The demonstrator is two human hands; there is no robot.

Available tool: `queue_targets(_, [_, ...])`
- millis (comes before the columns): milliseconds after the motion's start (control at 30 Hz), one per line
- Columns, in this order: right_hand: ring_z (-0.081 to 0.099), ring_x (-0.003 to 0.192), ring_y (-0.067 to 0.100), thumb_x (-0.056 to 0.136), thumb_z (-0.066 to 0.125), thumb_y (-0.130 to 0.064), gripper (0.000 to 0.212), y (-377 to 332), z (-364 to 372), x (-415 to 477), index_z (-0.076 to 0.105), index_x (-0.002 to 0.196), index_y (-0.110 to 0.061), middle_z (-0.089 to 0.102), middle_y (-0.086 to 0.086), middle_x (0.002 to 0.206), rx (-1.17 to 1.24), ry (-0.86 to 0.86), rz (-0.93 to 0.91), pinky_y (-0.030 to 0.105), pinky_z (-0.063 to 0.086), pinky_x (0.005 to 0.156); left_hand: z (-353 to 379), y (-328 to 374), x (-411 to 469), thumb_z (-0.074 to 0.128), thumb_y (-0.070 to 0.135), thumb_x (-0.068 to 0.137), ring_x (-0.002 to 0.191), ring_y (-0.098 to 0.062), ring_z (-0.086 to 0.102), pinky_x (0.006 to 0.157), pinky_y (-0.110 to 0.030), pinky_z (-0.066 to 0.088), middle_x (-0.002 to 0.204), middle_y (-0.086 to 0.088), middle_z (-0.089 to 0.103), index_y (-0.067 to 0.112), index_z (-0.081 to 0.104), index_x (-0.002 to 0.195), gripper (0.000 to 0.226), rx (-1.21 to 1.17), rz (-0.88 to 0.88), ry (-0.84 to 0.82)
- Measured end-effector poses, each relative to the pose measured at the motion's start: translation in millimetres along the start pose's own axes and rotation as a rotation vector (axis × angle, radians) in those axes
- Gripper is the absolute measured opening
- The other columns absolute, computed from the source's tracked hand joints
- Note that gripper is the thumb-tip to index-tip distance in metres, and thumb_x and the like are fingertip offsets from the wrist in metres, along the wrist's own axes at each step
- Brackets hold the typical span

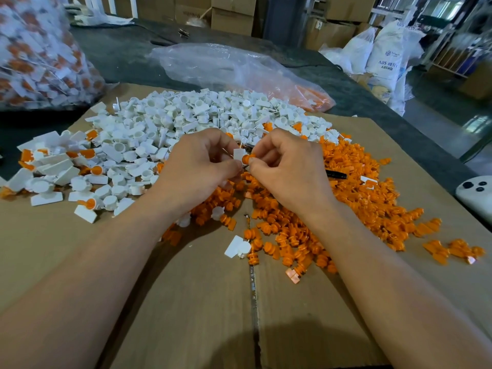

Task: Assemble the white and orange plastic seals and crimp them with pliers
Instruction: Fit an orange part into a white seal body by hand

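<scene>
Plug [249, 158], ribbed orange, in right hand [288, 167] meets left hand's [197, 162] white seal [237, 154].

Soft, even light here, brighter at the far right. A faint shadow darkens the near cardboard [186, 302], and the corners bend and blur.

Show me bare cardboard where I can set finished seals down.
Bare cardboard lies nearest you, below the orange pile, and at the near left, below the white pile. Farther back both piles crowd the sheet.
</scene>
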State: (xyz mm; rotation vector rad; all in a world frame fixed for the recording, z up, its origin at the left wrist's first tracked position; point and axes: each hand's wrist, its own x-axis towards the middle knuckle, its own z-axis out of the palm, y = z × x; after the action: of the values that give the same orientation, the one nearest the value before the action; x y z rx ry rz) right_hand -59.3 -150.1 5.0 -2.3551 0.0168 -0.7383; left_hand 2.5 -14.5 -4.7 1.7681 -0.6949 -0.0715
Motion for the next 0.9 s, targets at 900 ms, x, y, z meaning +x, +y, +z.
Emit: queue_targets(900, [0.057,0.065,0.005,0.073,0.065,-0.011,0.018,-6.2,5.4,-2.5,0.053,0.068,-0.023,0.052,-0.017,0.056,-0.026,0.074,-0.026,0.019,0.046,0.057,3.9,3.6,-6.4,0.067,0.002,0.079,0.048,-0.008,0.06,0.053,-0.031,0.053,0.062,-0.004,0.064,0.02,0.057,0.068,0.023,-0.006,0.02,0.08])
